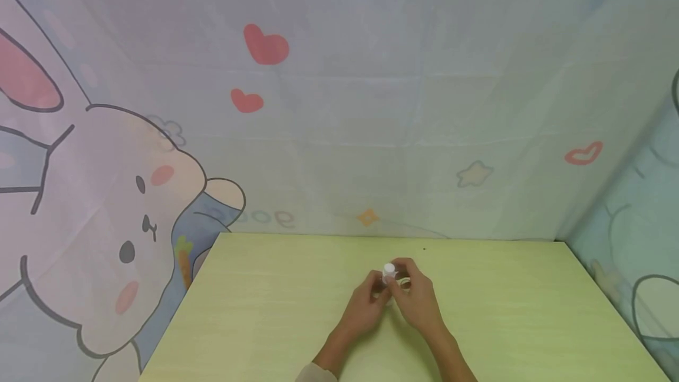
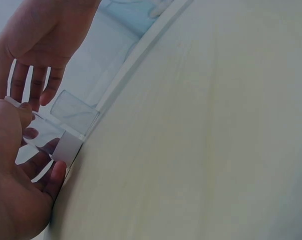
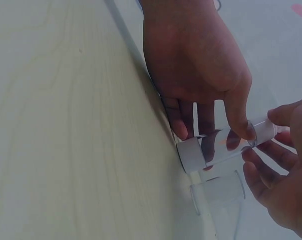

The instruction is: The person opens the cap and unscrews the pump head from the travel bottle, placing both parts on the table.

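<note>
A small clear bottle (image 3: 221, 147) with a white top (image 1: 389, 268) and a white band (image 2: 68, 146) at its base stands upright between both hands. My left hand (image 1: 366, 305) holds it round its clear body, thumb on the near side and fingers behind. At the upper end, my right hand (image 1: 416, 299) pinches the white top between thumb and fingers. Close beside the bottle, on the right hand's side, a clear open cylinder like a cap (image 3: 221, 190) stands on the table, partly hidden by the right hand in the head view.
The pale wooden table (image 1: 254, 311) spreads out on both sides of the hands. A printed cloth (image 1: 339, 105) with a rabbit, hearts and stars hangs behind its back edge, and another cloth (image 1: 642, 223) hangs at the right. A tiny dark speck (image 1: 424, 249) lies near the back edge.
</note>
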